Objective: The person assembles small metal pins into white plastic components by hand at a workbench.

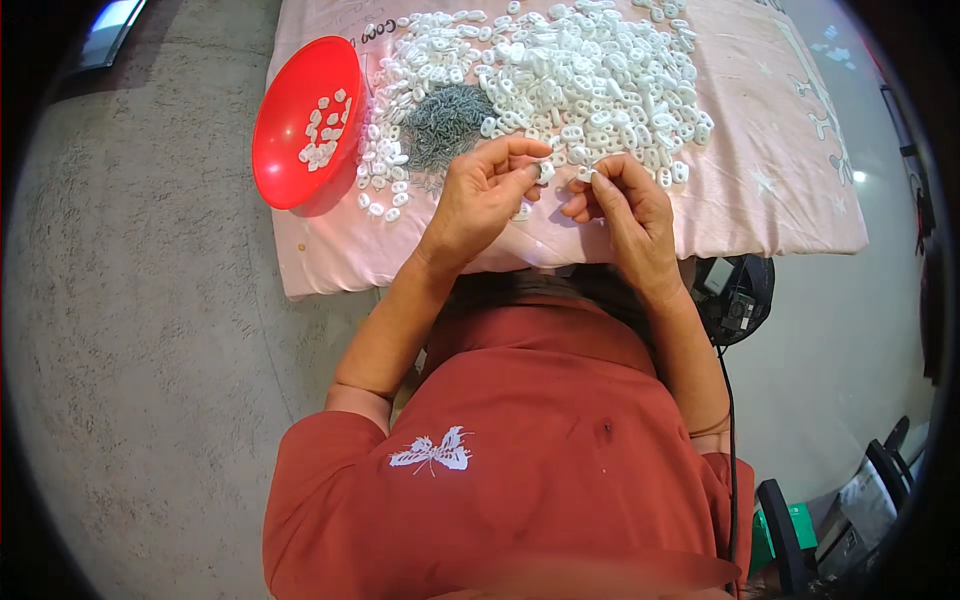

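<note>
Both of my hands are raised over the near edge of the table. Between the thumb and index finger of my left hand (482, 200) is a small white plastic piece (546, 173). A hand's width away, my right hand (636, 212) pinches another small white plastic part (586, 174), partly covered by the fingertips. Just beyond them spreads a large heap of white oval plastic pieces (590, 80), many with two holes. Left of that heap lies a pile of small grey metal pieces that look like springs (445, 125).
A red bowl (275, 130) with several white pieces inside stands at the table's left. Pink cloth (745, 190) covers the table. Loose white pieces (376, 209) lie near the bowl. A dark round object with a cable (745, 300) is below the table's right front edge.
</note>
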Motion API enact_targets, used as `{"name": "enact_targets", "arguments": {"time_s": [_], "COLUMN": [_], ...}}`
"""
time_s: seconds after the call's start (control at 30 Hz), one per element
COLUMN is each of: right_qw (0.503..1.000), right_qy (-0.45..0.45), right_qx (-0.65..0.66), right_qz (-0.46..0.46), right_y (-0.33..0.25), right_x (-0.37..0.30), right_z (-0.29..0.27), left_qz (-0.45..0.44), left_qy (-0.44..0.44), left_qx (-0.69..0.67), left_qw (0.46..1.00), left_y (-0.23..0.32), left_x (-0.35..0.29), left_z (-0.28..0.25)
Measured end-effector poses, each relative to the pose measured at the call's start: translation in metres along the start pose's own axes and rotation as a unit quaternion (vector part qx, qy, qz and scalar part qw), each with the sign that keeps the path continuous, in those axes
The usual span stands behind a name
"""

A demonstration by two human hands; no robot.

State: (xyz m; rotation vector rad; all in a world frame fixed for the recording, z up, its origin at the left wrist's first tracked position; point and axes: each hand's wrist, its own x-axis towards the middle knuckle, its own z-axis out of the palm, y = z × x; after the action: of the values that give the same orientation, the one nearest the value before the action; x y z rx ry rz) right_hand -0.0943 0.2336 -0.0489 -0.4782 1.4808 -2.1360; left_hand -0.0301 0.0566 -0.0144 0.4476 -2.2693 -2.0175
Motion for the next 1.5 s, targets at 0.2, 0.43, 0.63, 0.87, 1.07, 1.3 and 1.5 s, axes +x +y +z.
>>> {"name": "enact_targets", "arguments": {"time_s": [0.2, 0.43, 0.63, 0.87, 1.07, 1.3, 1.5], "right_qw": [0.999, 0.997, 0.997, 0.996, 0.994, 0.996, 0.997], "right_qy": [-0.011, 0.04, 0.036, 0.047, 0.057, 0.039, 0.037], "right_qx": [-0.033, 0.065, 0.065, 0.075, 0.092, 0.071, 0.063], "right_qz": [-0.006, -0.001, -0.018, -0.024, -0.028, -0.025, -0.002], "right_y": [-0.001, -0.002, -0.001, 0.001, 0.0, 0.0, -0.002], "right_x": [0.0, -0.001, -0.001, -0.002, -0.001, -0.001, -0.001], "right_z": [0.0, 0.004, 0.002, 0.001, -0.001, -0.001, 0.001], "left_qz": [-0.034, 0.09, 0.109, 0.16, 0.197, 0.178, 0.214], "left_qy": [-0.026, 0.045, 0.033, 0.026, 0.051, 0.038, 0.029], "left_qx": [-0.045, 0.176, 0.3, 0.402, 0.394, 0.426, 0.407], "left_qw": [0.998, 0.979, 0.947, 0.901, 0.896, 0.886, 0.888], "left_y": [0.004, 0.002, 0.008, 0.009, 0.008, 0.008, 0.007], "left_x": [-0.002, 0.002, 0.001, 0.004, 0.013, 0.014, 0.015], "left_z": [0.003, -0.01, -0.017, -0.017, -0.006, -0.004, -0.001]}}
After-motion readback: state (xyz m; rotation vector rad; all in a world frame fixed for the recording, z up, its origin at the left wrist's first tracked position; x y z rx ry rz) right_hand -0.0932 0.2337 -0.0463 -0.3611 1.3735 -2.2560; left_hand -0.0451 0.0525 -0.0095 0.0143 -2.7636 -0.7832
